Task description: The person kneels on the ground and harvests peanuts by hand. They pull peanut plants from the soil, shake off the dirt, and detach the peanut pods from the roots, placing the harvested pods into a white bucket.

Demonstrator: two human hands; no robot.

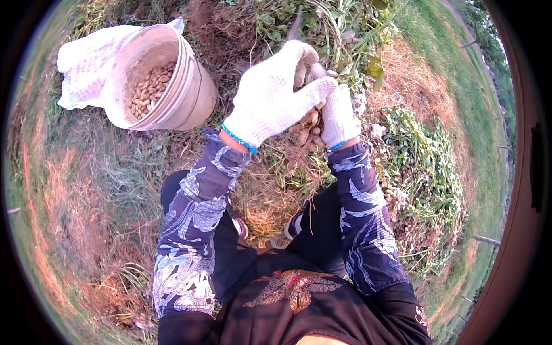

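Both my hands wear white knitted gloves with blue cuffs and meet above the ground ahead of me. My left hand (276,92) has its fingers curled around part of a cluster of peanuts. Close against it, my right hand (339,115) is closed on the peanut plants, whose green leafy stems (345,39) stretch away beyond the hands. Unshelled peanuts (308,129) hang between and below the gloves, with thin roots trailing towards me. To the left, a whitish plastic bucket (192,97) tilts on its side and holds loose peanuts (151,90). The gloves partly hide the fingertips.
A white sack (86,64) with faded print lies behind the bucket. At right rests a heap of pulled peanut plants (424,172) with leaves and pods. Dry straw (414,82) and cut grass cover the ground, and my shoes (294,225) stand below my hands.
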